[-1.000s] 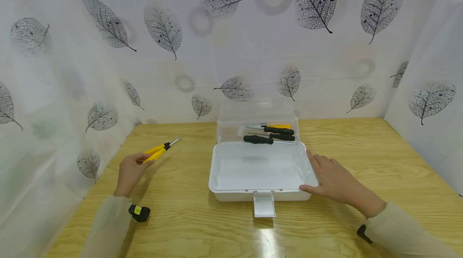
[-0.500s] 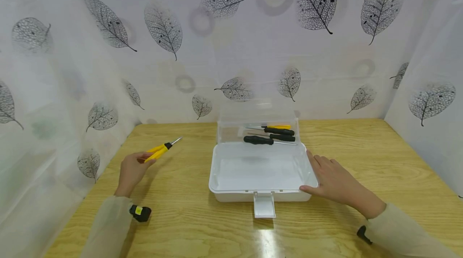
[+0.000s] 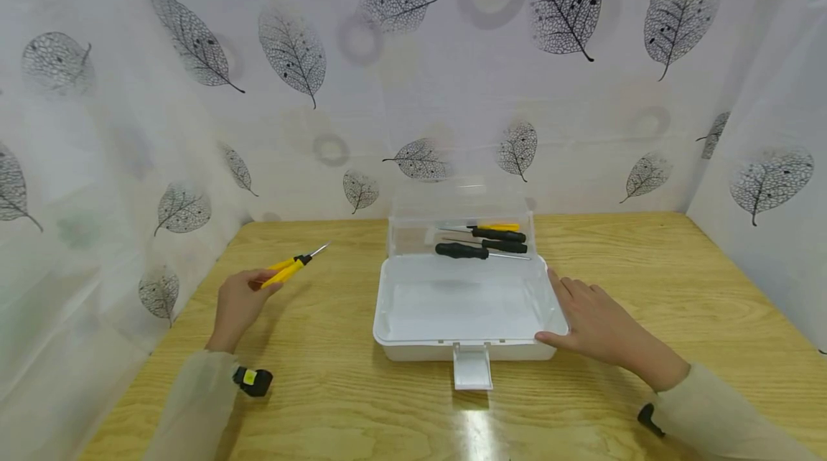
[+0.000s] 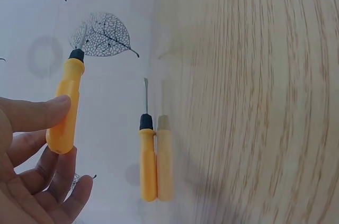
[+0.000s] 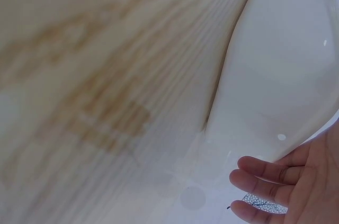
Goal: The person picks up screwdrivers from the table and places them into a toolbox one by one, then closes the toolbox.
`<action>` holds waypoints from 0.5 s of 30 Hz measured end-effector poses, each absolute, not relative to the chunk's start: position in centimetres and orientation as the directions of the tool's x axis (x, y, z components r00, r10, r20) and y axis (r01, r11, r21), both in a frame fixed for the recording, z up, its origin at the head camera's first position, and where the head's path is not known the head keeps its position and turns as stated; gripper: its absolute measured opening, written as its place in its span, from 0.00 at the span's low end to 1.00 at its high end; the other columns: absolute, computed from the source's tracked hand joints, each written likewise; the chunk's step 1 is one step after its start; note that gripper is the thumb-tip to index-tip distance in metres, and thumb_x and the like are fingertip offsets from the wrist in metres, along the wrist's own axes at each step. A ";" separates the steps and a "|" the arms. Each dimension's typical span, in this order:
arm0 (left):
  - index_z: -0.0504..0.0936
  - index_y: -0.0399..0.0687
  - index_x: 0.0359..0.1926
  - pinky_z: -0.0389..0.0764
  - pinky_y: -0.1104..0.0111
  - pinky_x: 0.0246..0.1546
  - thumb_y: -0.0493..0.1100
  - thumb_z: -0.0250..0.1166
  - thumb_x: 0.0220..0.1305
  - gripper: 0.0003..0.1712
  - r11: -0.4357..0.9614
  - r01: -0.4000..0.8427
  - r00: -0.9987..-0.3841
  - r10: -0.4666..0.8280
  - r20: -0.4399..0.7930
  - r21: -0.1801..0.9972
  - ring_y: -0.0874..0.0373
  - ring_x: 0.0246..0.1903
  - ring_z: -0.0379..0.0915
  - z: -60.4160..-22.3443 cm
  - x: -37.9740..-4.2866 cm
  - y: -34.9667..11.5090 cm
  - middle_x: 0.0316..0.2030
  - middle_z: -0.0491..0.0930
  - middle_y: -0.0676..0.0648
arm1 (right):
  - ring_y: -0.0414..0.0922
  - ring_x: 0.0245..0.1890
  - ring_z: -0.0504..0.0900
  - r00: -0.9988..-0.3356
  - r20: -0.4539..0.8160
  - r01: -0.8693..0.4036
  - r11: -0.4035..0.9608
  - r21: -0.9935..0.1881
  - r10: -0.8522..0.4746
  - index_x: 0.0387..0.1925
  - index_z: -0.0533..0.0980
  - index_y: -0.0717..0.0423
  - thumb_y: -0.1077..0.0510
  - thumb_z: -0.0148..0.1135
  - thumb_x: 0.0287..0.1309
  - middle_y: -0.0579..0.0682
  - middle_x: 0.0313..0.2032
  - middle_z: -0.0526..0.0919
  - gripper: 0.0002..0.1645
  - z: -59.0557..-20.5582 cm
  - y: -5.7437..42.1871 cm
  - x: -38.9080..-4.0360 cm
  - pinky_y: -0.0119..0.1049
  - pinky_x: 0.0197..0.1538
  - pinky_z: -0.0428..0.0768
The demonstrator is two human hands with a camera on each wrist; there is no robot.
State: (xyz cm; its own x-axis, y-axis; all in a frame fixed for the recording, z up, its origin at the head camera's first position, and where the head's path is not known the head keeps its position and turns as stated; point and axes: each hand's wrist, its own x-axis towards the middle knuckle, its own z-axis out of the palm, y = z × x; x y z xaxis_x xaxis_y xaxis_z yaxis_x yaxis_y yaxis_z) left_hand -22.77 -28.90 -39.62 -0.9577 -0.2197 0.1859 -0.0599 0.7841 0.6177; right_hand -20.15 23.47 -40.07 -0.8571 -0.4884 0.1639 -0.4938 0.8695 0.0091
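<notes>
Between thumb and fingers, my left hand pinches the yellow handle of a screwdriver, its metal tip pointing away. A second yellow-handled screwdriver lies on the table just past the held one, partly hidden by it in the head view. My right hand rests against the right side of an open white box, thumb on the front right corner and fingers along the outer side. Those fingers look fairly straight in the right wrist view. Nothing lies in the box's white base.
Inside the raised clear lid lie several screwdrivers: black-handled ones and a yellow one. A white latch hangs at the box's front. Leaf-patterned curtains enclose the wooden table behind and at the sides.
My left hand has shifted slightly right with the held screwdriver. The other yellow screwdriver, the box and my right hand look unmoved.
</notes>
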 end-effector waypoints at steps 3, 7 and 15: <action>0.81 0.33 0.48 0.76 0.65 0.35 0.41 0.65 0.60 0.18 0.789 -0.044 -0.956 -0.211 0.204 0.612 0.43 0.41 0.76 -39.6 -22.8 -28.7 0.48 0.79 0.31 | 0.60 0.50 0.77 -0.853 0.172 -0.499 0.867 0.006 -0.492 0.63 0.58 0.75 0.28 0.58 0.49 0.68 0.50 0.76 0.61 -40.1 23.5 -20.1 0.53 0.49 0.75; 0.81 0.32 0.47 0.78 0.54 0.40 0.39 0.65 0.59 0.17 0.792 -0.015 -0.953 -0.196 0.230 0.611 0.41 0.41 0.77 -39.5 -22.8 -28.4 0.47 0.79 0.30 | 0.60 0.50 0.77 -0.849 0.179 -0.504 0.864 0.004 -0.496 0.63 0.57 0.76 0.28 0.58 0.49 0.68 0.50 0.76 0.61 -40.1 23.4 -20.1 0.53 0.48 0.76; 0.81 0.31 0.47 0.77 0.49 0.46 0.38 0.65 0.59 0.17 0.795 0.015 -0.950 -0.178 0.257 0.606 0.39 0.42 0.77 -39.3 -22.9 -27.8 0.47 0.80 0.30 | 0.60 0.51 0.76 -0.854 0.168 -0.499 0.867 0.006 -0.493 0.64 0.57 0.75 0.28 0.57 0.49 0.68 0.51 0.76 0.61 -40.2 23.5 -20.2 0.53 0.49 0.75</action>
